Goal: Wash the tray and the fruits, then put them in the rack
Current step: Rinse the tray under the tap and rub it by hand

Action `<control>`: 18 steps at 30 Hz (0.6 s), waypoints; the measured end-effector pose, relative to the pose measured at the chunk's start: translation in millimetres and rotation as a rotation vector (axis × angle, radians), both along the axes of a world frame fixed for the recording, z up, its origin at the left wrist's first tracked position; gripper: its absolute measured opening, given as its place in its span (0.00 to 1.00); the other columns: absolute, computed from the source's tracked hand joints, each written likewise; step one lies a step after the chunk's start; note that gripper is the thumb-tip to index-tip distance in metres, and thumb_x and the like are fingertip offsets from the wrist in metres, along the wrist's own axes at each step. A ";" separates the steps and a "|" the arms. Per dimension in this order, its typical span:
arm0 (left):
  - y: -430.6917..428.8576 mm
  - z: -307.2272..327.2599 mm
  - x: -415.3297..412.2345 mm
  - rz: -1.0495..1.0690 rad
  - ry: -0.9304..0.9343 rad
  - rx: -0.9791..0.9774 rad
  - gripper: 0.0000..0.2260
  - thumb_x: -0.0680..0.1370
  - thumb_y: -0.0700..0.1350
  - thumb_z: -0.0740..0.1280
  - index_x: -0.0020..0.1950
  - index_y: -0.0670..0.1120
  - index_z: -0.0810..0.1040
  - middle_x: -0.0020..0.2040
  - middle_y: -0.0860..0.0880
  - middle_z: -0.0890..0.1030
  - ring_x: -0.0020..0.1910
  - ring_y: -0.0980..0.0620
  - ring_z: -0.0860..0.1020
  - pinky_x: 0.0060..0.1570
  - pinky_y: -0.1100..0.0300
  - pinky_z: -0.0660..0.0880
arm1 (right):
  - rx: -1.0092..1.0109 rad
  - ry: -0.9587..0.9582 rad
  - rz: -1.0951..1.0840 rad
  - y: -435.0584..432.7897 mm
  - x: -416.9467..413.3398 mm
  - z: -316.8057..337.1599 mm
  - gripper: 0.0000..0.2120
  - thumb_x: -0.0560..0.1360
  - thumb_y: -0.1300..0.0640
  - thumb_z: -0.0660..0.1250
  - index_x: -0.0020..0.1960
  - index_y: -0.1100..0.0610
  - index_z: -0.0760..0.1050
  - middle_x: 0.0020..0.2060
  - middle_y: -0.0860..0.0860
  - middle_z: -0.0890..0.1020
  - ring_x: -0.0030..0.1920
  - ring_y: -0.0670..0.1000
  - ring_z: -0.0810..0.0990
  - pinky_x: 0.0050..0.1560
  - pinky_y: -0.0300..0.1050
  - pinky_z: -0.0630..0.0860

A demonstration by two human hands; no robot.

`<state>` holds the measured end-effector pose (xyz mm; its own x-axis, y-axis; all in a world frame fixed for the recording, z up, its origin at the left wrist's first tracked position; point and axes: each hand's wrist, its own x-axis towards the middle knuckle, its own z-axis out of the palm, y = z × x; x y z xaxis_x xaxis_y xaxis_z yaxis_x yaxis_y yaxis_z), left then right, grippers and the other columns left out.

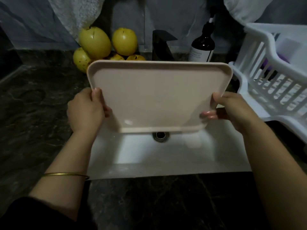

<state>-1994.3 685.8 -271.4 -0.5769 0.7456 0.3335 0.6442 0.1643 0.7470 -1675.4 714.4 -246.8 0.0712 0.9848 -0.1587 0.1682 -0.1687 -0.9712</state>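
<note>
A pale pink rectangular tray (154,93) is held tilted over the white sink (166,156), its inner face toward me and its lower edge just above the drain (160,136). My left hand (86,110) grips its left edge, thumb on the inner face. My right hand (232,110) grips the right edge, fingertips curled onto the inner face. Several yellow fruits (94,42) are piled on the dark counter behind the tray, at the back left. The white plastic rack (269,77) stands to the right of the sink.
A black faucet (161,45) rises behind the tray at the back of the sink. A dark pump bottle (203,45) stands to its right. Dark marble counter (36,105) surrounds the sink. Something purple lies inside the rack.
</note>
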 end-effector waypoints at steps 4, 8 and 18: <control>-4.9 4.4 -2.0 -0.120 -0.236 0.146 0.19 0.75 0.63 0.51 0.41 0.52 0.75 0.42 0.44 0.82 0.42 0.43 0.82 0.46 0.44 0.79 | 0.039 0.256 0.031 -0.9 0.9 3.9 0.16 0.76 0.67 0.48 0.50 0.59 0.74 0.53 0.56 0.80 0.50 0.64 0.82 0.54 0.55 0.79; -6.4 12.7 4.7 -0.163 -0.699 0.236 0.15 0.78 0.47 0.53 0.43 0.49 0.79 0.38 0.43 0.83 0.39 0.43 0.83 0.41 0.53 0.81 | 0.044 0.524 -0.031 -4.5 1.7 4.5 0.15 0.74 0.66 0.47 0.47 0.62 0.72 0.50 0.60 0.80 0.52 0.67 0.79 0.51 0.58 0.80; -13.3 25.0 7.4 -0.313 -1.227 0.077 0.09 0.79 0.44 0.60 0.41 0.44 0.75 0.29 0.50 0.80 0.32 0.52 0.80 0.32 0.62 0.79 | -0.045 0.267 0.078 6.9 16.7 -5.2 0.15 0.77 0.65 0.62 0.63 0.61 0.75 0.54 0.52 0.82 0.51 0.49 0.81 0.44 0.35 0.80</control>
